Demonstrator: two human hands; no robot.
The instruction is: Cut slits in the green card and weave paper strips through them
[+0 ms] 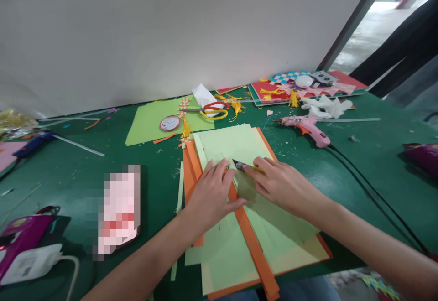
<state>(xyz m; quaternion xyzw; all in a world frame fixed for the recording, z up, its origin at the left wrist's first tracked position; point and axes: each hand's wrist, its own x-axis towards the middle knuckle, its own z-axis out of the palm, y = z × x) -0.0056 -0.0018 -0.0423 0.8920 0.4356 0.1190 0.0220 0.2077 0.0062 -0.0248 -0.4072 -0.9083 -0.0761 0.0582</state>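
Pale green paper sheets [232, 264] lie stacked over orange paper at the table's near edge. A long folded orange paper strip [255, 246] runs slantwise across the stack. My left hand [214, 191] presses down on the paper and the strip with fingers spread, its thumb resting across the strip. Closed around a yellow craft knife [238, 164], my right hand [282, 180] rests on the sheets just right of the strip. The knife's dark blade points up and left, close to my left fingertips. More orange strips [190, 173] show along the stack's left side.
A pink glue gun [310, 129] with a black cord lies right. Scissors [214, 109], a tape roll [170, 123] and a green sheet [145, 121] sit behind. A blurred phone [119, 210], a white charger [32, 264] and another glue gun [34, 143] are left.
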